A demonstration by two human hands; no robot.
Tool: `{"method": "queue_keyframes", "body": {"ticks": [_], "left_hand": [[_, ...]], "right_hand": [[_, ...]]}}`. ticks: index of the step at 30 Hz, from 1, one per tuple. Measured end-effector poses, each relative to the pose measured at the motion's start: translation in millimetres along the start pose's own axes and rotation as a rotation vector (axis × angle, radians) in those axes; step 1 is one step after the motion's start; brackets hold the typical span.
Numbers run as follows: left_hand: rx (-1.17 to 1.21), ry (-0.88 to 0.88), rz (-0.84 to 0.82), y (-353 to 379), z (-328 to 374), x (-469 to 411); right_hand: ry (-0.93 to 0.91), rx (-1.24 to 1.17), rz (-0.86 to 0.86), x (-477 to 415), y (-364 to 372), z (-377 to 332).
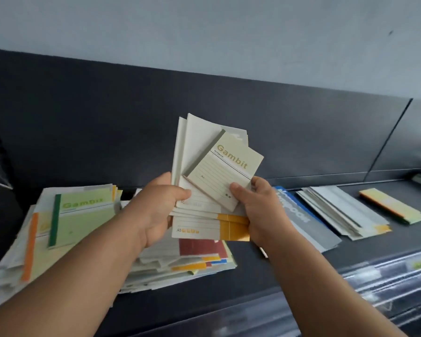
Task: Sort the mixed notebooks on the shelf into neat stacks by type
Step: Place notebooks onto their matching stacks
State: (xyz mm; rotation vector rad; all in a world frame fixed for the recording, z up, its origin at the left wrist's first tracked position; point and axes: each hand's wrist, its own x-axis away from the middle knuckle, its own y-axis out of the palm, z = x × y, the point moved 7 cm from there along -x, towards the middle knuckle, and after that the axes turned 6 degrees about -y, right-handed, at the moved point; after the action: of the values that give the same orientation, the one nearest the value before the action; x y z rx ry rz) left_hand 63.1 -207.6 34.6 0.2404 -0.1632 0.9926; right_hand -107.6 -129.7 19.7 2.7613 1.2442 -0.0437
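Both hands hold a fanned bundle of pale notebooks (197,152) upright above the dark shelf (265,268). My left hand (156,210) grips the bundle's lower left edge, thumb on the front. My right hand (263,210) pinches a small cream notebook marked "Gambit" (225,170) with a grey spine, tilted in front of the bundle; its fingers also support the yellow-striped notebooks (231,227) beneath. Under my arms lies a messy mixed pile (180,263), with a green "Gambit" notebook (83,217) on top at the left.
Right of my hands lie a blue and grey notebook stack (309,222), a stack of grey-white notebooks (340,210), and a thin yellow-orange stack (394,207). A dark back panel (107,117) rises behind the shelf. Clear plastic-wrapped goods (387,283) sit below the shelf's front edge at right.
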Motion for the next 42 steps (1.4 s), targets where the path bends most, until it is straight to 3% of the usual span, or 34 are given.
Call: {"method": "queue_keyframes", "body": {"ticks": [4, 17, 25, 34, 42], "left_hand": [[0.000, -0.038, -0.094, 81, -18, 2], [-0.021, -0.025, -0.118, 326, -68, 11], [-0.062, -0.034, -0.118, 387, -68, -42], [-0.076, -0.046, -0.122, 442, -68, -123], [-0.069, -0.042, -0.006, 486, -68, -162]], "right_hand": [[-0.013, 0.013, 0.063, 3, -82, 1], [0.036, 0.044, 0.157, 14, -351, -6], [0.091, -0.035, 0.250, -23, -424, 2], [0.113, -0.011, 0.472, -91, -516, 17], [0.137, 0.200, 0.363, -178, -591, 25]]}}
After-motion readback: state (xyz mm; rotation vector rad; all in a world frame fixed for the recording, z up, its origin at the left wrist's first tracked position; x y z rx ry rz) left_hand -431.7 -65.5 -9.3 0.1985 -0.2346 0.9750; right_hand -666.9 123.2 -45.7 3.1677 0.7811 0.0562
